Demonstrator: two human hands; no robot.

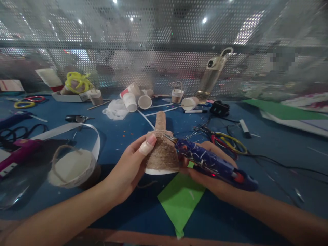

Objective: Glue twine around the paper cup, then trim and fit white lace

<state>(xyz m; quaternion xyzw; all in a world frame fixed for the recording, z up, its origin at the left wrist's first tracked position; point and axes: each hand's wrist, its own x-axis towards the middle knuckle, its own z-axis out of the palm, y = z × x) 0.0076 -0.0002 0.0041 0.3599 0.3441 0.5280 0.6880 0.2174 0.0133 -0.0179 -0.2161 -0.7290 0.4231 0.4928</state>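
Note:
My left hand (pixel 132 160) is closed around a twine-wrapped cup (pixel 161 152), its thumb, with a pale bandage (pixel 146 148), pressing the cup's side. Brown twine coils round the cup, and a white rim shows at its lower end. A finger-like shape (pixel 161 119) rises above the cup's narrow end; I cannot tell what it belongs to. In my right hand (pixel 212 153) is a dark blue hot glue gun (pixel 205 157) streaked with glue, a red light glowing on it. Its metal nozzle is at the upper right of the twine. Under the hands lies a green paper sheet (pixel 181 201).
Left are a small twine-handled basket (pixel 71 167), white ribbon (pixel 69 126) and a magenta glue gun (pixel 22 150). Paper cups (pixel 129 99) and a tilted bottle (pixel 212 75) stand near the perforated metal screen (pixel 159 51). Scissors (pixel 228 143) and cables lie right.

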